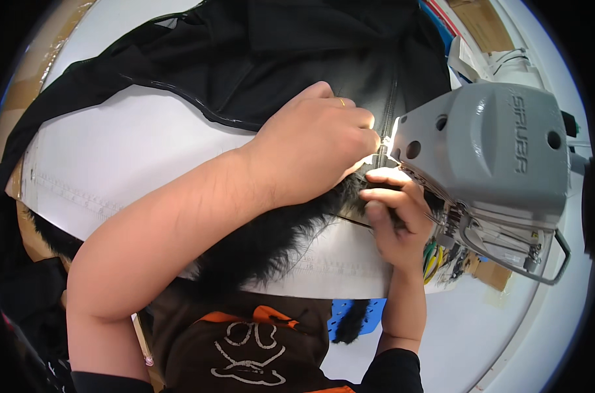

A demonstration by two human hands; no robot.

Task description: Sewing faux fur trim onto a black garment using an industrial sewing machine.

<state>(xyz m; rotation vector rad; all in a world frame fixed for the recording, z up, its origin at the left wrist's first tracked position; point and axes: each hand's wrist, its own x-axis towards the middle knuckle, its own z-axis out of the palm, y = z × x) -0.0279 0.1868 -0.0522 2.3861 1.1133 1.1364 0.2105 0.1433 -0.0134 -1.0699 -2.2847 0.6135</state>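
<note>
Item: black garment [265, 59], smooth-faced, with a dark zipper line [390, 108] running from far to near toward the sewing point. It is spread over the white worktable [121, 157], its bulk at the far centre, one long black strip [62, 105] trailing off to the far left. A glossy piped edge [180, 92] runs along its near border.

Attached part: black long-pile fur [265, 242], lying under both hands and spilling over the near edge of the table toward the person's lap; a further tuft [350, 321] hangs below the table edge, in front of a blue object [369, 308].

Left hand [317, 144]: laid palm-down on the garment, just left of the needle area, fingers bent and drawn together, tips pressed at the seam beside the zipper line. A thin ring [342, 102] shows on one finger. The forearm crosses the fur from the near left.

Right hand [392, 209]: on the near side of the needle area, fingers curled close together, pinching the fur edge and fabric; fingertips point left. It sits directly below the machine head, touching the material.

Sewing machine [487, 150]: grey head at right, with round holes in its face, a small bright lamp spot [388, 139] at the needle area between the two hands. A bent wire guard [546, 262] hangs at its near side.

Surroundings: coloured wires [432, 255] under the machine, near right. Brown cardboard [484, 23] at far right. The person's brown top with orange trim [245, 340] at the near centre.
</note>
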